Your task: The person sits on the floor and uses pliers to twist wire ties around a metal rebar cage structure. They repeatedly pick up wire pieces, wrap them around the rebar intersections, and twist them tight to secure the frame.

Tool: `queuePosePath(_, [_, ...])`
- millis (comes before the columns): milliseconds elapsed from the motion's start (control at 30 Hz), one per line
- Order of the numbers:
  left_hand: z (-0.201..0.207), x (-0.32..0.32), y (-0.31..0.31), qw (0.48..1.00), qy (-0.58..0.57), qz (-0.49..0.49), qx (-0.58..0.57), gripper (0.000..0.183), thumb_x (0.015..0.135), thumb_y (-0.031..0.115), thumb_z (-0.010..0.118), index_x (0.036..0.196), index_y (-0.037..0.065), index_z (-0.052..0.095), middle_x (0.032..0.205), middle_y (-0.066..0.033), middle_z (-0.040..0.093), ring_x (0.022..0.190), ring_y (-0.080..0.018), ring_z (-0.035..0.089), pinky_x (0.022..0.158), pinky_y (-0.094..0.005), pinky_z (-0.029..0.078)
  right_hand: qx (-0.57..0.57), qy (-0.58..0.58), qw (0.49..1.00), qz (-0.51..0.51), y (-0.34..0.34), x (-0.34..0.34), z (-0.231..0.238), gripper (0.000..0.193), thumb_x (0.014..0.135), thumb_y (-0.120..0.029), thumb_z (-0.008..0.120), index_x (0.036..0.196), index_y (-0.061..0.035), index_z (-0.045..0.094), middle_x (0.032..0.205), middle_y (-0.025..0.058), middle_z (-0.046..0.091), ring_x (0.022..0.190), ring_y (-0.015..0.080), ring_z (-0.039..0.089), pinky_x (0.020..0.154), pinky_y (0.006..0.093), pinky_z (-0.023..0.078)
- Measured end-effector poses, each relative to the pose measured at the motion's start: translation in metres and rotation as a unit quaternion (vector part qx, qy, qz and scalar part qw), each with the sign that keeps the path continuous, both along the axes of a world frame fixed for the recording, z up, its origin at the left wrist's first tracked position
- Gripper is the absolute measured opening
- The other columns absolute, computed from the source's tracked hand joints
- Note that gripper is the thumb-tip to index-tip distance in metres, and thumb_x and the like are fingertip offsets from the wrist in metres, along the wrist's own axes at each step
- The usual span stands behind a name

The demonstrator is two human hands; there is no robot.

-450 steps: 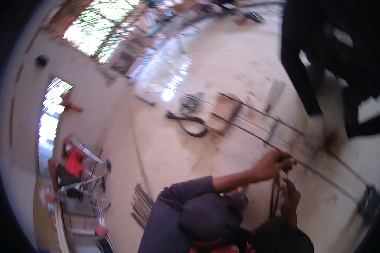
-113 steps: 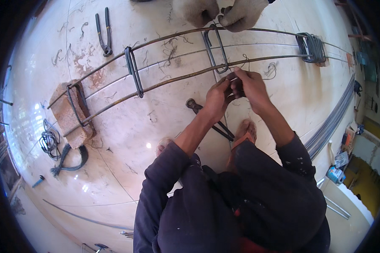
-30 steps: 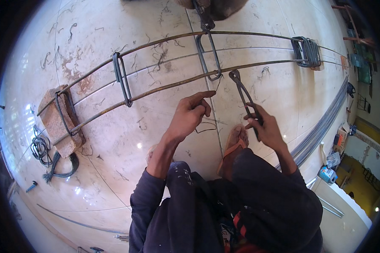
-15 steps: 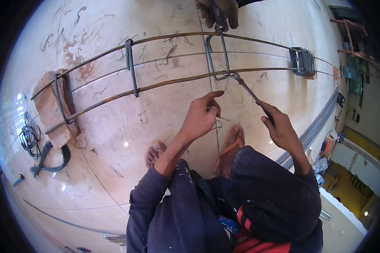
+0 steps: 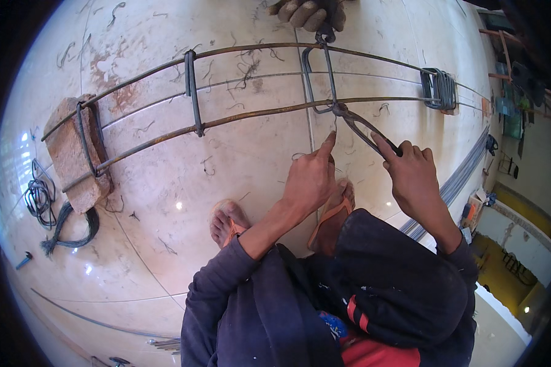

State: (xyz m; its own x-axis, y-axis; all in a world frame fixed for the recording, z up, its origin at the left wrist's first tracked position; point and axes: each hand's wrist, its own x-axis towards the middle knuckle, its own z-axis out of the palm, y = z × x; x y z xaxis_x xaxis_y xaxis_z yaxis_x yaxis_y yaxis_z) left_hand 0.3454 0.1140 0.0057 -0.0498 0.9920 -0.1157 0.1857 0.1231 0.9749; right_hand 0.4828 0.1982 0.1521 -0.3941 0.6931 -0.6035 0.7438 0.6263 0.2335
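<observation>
My right hand (image 5: 413,177) grips the handles of steel pincers (image 5: 373,133), which stand spread apart. Their jaws meet the near bar (image 5: 257,114) where a bent stirrup (image 5: 331,76) crosses it. Just below that joint, my left hand (image 5: 312,180) points its index finger up at a short end of thin tie wire (image 5: 335,125). Its other fingers are curled, and a thin wire loop shows beside them. At the far bar (image 5: 251,47), another person's gloved hand (image 5: 309,13) holds a second pair of pincers (image 5: 326,34) at the same stirrup.
A rough brick-like block (image 5: 73,153) props the frame's left end; bundled stirrups (image 5: 438,88) hang at its right. Coiled wire (image 5: 40,199), a wire bundle (image 5: 73,229) and wire scraps lie on the tiles. Long rods (image 5: 459,177) lie right. My sandalled feet (image 5: 229,220) are close below.
My right hand has spread the pincers' handles and brought the jaws onto the joint. My left hand has shifted right, its index finger now upward. The gloved hand has moved slightly.
</observation>
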Motion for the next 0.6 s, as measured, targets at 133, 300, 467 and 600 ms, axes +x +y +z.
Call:
queuePosePath(133, [0.001, 0.000, 0.001, 1.000, -0.013, 0.002, 0.011, 0.053, 0.077, -0.004, 0.048, 0.130, -0.007, 0.045, 0.071, -0.0214, 0.063, 0.066, -0.0390, 0.063, 0.067, -0.0442, 0.050, -0.062, 0.068, 0.991, -0.093, -0.008, 0.013, -0.012, 0.060, 0.087, -0.003, 0.052, 0.142, -0.0007, 0.029, 0.096, 0.0249, 0.055, 0.082, 0.0422, 0.060, 0.071, 0.0489, 0.050])
queuePosePath(300, [-0.001, -0.026, 0.013, 0.984, -0.155, -0.058, -0.070, 0.053, 0.081, 0.004, 0.054, 0.131, -0.007, 0.044, 0.091, -0.0215, 0.066, 0.082, -0.0337, 0.066, 0.075, -0.0414, 0.052, -0.103, 0.107, 0.978, -0.147, -0.006, 0.021, -0.021, 0.062, 0.080, 0.006, 0.048, 0.140, 0.0032, 0.031, 0.094, 0.0286, 0.055, 0.079, 0.0454, 0.060, 0.071, 0.0496, 0.049])
queuePosePath(467, [-0.048, -0.039, 0.052, 0.809, -0.512, 0.059, -0.284, 0.043, 0.097, 0.022, 0.053, 0.122, -0.013, 0.048, 0.123, -0.0213, 0.056, 0.107, -0.0251, 0.060, 0.095, -0.0389, 0.049, -0.118, 0.153, 0.967, -0.168, -0.003, 0.024, -0.014, 0.048, 0.091, -0.002, 0.047, 0.138, 0.0012, 0.036, 0.090, 0.0294, 0.059, 0.081, 0.0438, 0.059, 0.074, 0.0470, 0.046])
queuePosePath(600, [-0.064, -0.017, 0.071, 0.735, -0.618, 0.093, -0.262, 0.033, 0.099, 0.017, 0.048, 0.112, -0.013, 0.051, 0.114, -0.0211, 0.057, 0.101, -0.0227, 0.061, 0.092, -0.0304, 0.052, -0.212, 0.164, 0.940, -0.210, 0.025, 0.003, 0.016, 0.045, 0.092, -0.004, 0.047, 0.136, 0.0022, 0.039, 0.083, 0.0265, 0.058, 0.073, 0.0367, 0.057, 0.072, 0.0406, 0.046])
